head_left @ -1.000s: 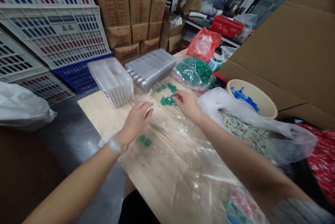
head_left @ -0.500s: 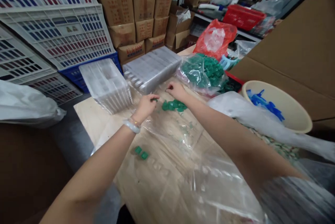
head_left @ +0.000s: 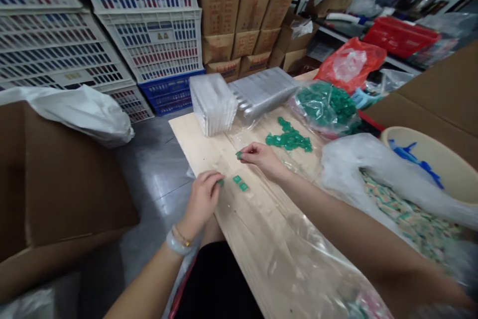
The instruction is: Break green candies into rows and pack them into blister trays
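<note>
Between the thumb and fingers of my right hand (head_left: pixel 261 158) is a small green plastic piece (head_left: pixel 239 155), held just above the wooden board. My left hand (head_left: pixel 204 192), with bracelets at the wrist, is at the board's left edge, closed on another green plastic piece (head_left: pixel 220 182) that is partly hidden by the fingertips. Two square green pieces (head_left: pixel 240 182) lie side by side on the board, right of my left fingertips. Beyond my right hand, a loose pile of green pieces (head_left: pixel 288 137) is spread on the board. A clear bag of green pieces (head_left: pixel 326 105) sits behind it.
Clear plastic trays (head_left: pixel 213 102) and a long wrapped stack (head_left: pixel 263 91) stand at the board's far end. To the right are a white sack (head_left: pixel 345 159) and a cream basin (head_left: pixel 459 172) holding blue pieces. An open cardboard box (head_left: pixel 70 174) stands left, before stacked crates (head_left: pixel 157 43).
Both hands have come back from the green pile toward the two square pieces near the board's left edge, each with a green piece. The view has swung left.
</note>
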A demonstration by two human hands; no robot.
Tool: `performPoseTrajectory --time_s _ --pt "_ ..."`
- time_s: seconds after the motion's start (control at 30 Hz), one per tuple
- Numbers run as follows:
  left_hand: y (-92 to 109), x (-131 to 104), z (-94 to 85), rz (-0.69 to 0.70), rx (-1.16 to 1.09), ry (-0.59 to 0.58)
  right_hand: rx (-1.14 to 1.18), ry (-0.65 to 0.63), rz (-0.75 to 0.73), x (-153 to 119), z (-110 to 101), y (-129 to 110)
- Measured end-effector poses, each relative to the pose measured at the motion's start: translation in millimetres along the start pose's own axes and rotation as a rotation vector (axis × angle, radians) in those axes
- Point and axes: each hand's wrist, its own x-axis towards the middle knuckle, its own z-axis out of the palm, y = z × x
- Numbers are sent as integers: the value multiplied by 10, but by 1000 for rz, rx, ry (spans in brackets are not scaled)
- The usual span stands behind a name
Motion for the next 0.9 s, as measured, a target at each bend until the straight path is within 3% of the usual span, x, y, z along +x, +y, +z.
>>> performPoseTrajectory --time_s 0.1,0.2,0.37,0.5,0.6,0.7,0.9 --pt "-205 60 -125 67 162 19 -385 94 -222 290 308 94" --pt "-344 196 -105 100 198 -12 -732 140 -396 545 474 139" --pt "-477 224 -3 49 192 -34 -1075 7 -464 608 508 175" --pt "-493 192 -1 26 198 -21 -971 -4 -498 563 469 224" --pt "-490 202 -18 25 183 -16 -695 70 -271 613 442 240" --pt "-500 215 -26 34 166 -23 -386 46 6 667 421 206" --pt "-508 215 -27 30 146 -25 -273 59 60 686 394 129"
